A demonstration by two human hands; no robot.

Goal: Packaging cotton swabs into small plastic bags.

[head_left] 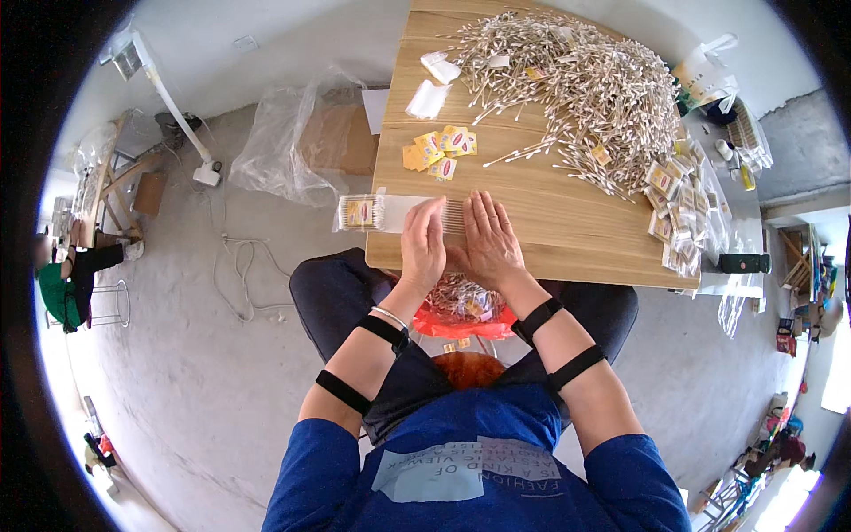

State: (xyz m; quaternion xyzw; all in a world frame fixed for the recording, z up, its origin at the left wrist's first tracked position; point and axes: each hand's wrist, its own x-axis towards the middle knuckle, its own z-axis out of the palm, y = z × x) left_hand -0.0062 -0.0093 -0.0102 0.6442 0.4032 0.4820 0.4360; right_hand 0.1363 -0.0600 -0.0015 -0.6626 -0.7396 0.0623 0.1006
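A row of cotton swabs (454, 215) lies side by side on the table near its front edge, between my two hands. My left hand (424, 244) rests along the left end of the row, fingers together and fairly straight, its thumb side up. Flat over the right end lies my right hand (489, 238), fingers stretched out. Left of my left hand, a clear plastic packet (361, 213) with swabs and a yellow card overhangs the table's left edge. A pale strip (399, 213) runs from it to beneath my left hand. Yellow cards (441, 149) lie just beyond.
A big heap of loose swabs (585, 89) covers the far right of the wooden table (532, 204). Filled packets (678, 213) pile up at the right edge; clear sleeves (428, 99) lie far left. A red bag (465, 315) of swabs sits below the front edge. Another person (66, 288) sits at left.
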